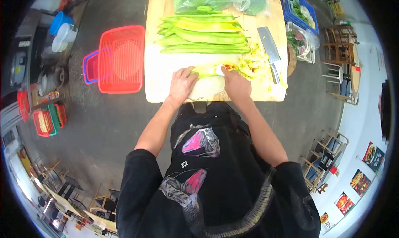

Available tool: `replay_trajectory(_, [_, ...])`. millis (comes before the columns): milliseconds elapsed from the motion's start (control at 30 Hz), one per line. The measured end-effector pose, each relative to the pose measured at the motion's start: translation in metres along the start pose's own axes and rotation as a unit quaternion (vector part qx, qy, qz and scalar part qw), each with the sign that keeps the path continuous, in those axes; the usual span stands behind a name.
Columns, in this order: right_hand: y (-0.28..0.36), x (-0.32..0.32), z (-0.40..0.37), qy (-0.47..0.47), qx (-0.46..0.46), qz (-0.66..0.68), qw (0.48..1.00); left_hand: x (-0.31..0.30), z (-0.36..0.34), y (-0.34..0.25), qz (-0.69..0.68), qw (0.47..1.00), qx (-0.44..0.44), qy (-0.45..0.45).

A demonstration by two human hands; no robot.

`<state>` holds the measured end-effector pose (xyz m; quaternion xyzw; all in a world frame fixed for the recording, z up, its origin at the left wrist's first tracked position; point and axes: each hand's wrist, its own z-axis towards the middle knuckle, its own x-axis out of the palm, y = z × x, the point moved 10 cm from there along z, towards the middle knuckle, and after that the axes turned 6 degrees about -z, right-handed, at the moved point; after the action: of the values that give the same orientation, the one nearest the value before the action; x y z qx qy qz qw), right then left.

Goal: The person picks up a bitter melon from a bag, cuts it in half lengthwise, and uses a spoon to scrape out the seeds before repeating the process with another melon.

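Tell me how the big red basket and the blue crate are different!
The red basket is left of the cutting board, but the blue crate is on its right. The red basket shows its bottom, full of little holes; the blue crate's bottom hides under leafy greens. Both are open on top.
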<state>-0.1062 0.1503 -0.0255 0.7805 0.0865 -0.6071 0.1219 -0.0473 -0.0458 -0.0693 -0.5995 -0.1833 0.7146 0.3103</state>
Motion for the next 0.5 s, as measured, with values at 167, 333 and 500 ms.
replay_trajectory(167, [0.047, -0.005, -0.004, -0.032, -0.084, 0.008, 0.996, -0.003, 0.011, -0.014, 0.024, 0.999, 0.031, -0.023])
replay_trajectory(333, [0.058, -0.005, 0.007, 0.013, -0.135, -0.031, 0.99, 0.009, 0.011, -0.007, 0.008, 1.0, 0.002, -0.011])
replay_trajectory(500, [-0.003, -0.014, 0.013, 0.05, -0.103, -0.077, 0.99, 0.011, 0.012, -0.007, 0.017, 1.0, 0.003, -0.006])
